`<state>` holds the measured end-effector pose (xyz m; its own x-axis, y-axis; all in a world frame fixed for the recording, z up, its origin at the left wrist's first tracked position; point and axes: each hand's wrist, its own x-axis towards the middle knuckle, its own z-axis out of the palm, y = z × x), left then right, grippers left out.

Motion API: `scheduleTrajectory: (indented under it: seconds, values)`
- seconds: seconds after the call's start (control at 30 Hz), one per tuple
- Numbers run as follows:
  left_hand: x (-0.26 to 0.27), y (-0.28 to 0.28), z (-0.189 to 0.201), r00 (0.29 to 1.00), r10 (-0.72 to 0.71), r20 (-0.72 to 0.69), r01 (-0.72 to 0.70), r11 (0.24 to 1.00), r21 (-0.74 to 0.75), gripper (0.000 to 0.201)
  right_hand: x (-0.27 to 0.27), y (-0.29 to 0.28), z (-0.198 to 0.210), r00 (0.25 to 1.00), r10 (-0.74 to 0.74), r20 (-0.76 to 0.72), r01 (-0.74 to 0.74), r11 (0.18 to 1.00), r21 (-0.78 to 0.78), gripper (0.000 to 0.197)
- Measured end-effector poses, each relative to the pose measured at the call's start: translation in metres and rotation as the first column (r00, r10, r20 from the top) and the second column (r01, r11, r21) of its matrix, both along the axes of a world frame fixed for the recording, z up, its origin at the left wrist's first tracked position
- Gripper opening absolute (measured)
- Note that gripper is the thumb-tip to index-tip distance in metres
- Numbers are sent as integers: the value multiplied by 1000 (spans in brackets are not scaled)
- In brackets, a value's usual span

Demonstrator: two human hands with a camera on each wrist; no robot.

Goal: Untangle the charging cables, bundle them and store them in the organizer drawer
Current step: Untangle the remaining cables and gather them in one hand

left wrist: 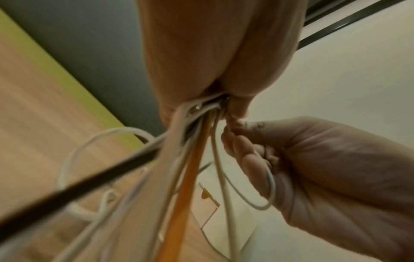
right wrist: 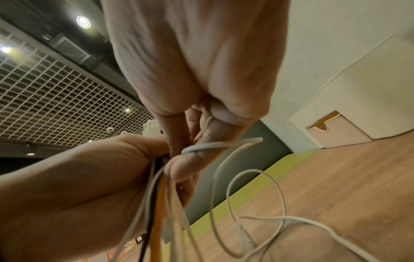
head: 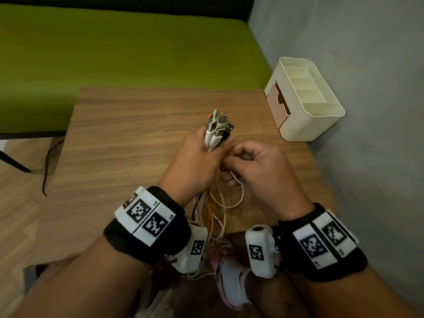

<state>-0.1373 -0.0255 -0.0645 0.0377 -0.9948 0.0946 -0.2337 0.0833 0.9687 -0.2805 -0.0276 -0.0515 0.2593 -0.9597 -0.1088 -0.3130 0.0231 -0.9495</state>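
Cream organizer (head: 321,120) on the table (head: 114,138), pink drawer (head: 276,104) closed.

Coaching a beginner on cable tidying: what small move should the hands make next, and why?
Probably the right hand should draw its pinched white cable loop around the cables the left hand grips; the tails hang loose and the organizer waits.

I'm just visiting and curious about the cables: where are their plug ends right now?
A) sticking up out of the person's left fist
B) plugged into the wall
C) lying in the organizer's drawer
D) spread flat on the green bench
A: the plug ends stick up from the left hand, which grips the cables above the table.
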Motion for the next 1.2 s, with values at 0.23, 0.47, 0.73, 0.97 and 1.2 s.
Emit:
scheduleTrajectory:
  seconds: [0.23, 0.47, 0.73, 0.97, 1.2]
  values:
    - [-25, 51, 44, 994, 36, -107, -45, 996, -82, 20, -27, 57, 40, 998, -63, 24, 65, 990, -124, 10]
    - [-48, 104, 104, 882, 0, -471, -43, 996, -80, 10, -52, 113, 76, 997, -44, -56, 31, 977, -211, 14]
    - [-63, 139, 135, 759, -120, -640, 68, 992, -105, 20, -90, 162, 93, 984, -93, -152, 41, 949, -311, 23]
    - [-41, 152, 132, 875, -98, -475, 77, 995, -63, 26, -110, 175, 84, 962, -242, -129, 198, 938, -283, 14]
    - [-53, 182, 112, 972, -219, -89, 222, 975, 30, 16, -84, 186, 103, 985, -163, -57, 137, 937, -322, 7]
